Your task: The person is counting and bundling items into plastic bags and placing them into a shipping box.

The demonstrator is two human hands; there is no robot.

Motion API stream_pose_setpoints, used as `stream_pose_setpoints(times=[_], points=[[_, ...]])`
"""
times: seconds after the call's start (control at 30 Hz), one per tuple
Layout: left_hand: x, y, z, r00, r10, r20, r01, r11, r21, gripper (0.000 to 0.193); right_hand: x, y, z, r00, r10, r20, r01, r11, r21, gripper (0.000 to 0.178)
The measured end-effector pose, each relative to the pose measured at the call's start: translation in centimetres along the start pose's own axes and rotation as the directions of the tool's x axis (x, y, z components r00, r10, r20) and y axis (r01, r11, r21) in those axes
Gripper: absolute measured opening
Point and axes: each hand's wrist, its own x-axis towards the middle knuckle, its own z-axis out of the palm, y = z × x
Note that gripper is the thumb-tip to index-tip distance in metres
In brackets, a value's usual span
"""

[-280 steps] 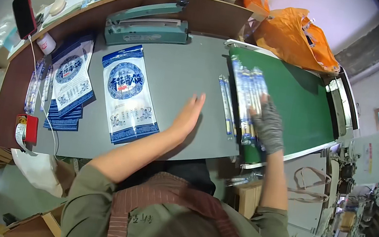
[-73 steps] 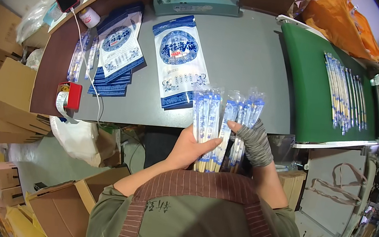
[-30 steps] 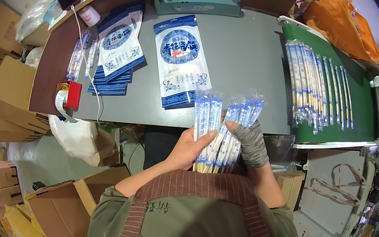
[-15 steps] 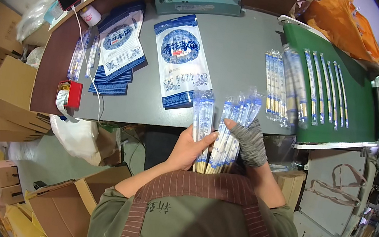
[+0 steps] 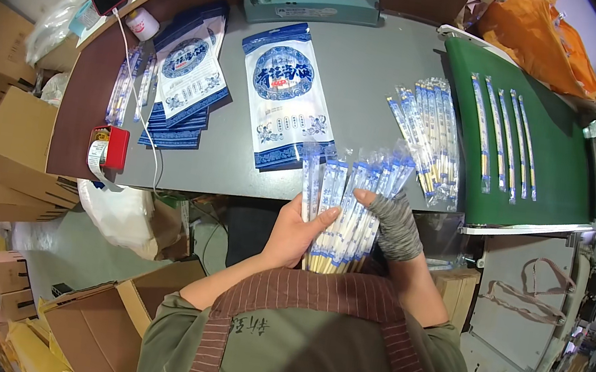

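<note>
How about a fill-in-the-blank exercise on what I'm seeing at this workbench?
1. The left hand, holding wrapped sticks, is bare, while a striped grey covering sits on the ____.
2. The belt to the right of the grey table is coloured ____.
3. The small box at the table's near left corner is coloured ____.

Missing words: right hand; green; red.

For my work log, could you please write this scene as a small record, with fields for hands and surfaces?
Left hand: bare, holding slim tan sticks in blue-printed clear film
Right hand: grey striped fingerless glove, holding more such sticks
Grey flat table: white-and-blue plastic pouch, similar pouch stack, loose stick pile, teal metal lever machine
Green flat belt: five spaced wrapped sticks
</note>
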Motion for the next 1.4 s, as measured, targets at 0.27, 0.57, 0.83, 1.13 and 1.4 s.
stream_pose_setpoints(times=[0.27, 0.57, 0.83, 1.13, 1.4], points=[[-0.3, 0.1, 0.0, 0.996, -0.09, 0.025, 0.089, 0.995, 0.045, 0.027, 0.1, 0.1, 0.2, 0.999, -0.036, -0.015, 0.035, 0.998, -0.06, 0.04], [-0.2, 0.3, -0.1, 0.993, -0.113, 0.036, 0.115, 0.991, -0.069, 0.03, 0.1, 0.1, -0.3, 1.0, 0.021, -0.011, -0.022, 0.996, -0.086, 0.045], [0.0, 0.0, -0.6, 0.988, -0.153, 0.018, 0.154, 0.983, -0.1, 0.029, -0.1, 0.2, 0.1, 1.0, 0.007, -0.017, -0.008, 0.998, -0.063, 0.047], [0.3, -1.1, 0.3, 0.948, -0.128, 0.292, 0.079, 0.982, 0.173, 0.044, 0.0, 1.4, 1.6, 0.998, -0.017, -0.061, 0.015, 0.999, -0.035, 0.039], [2.0, -1.7, 4.0, 0.776, -0.412, 0.478, 0.34, 0.911, 0.232, 0.034, -4.3, -1.6, -5.8, 0.782, -0.622, -0.031, 0.491, 0.646, -0.584, 0.063]])
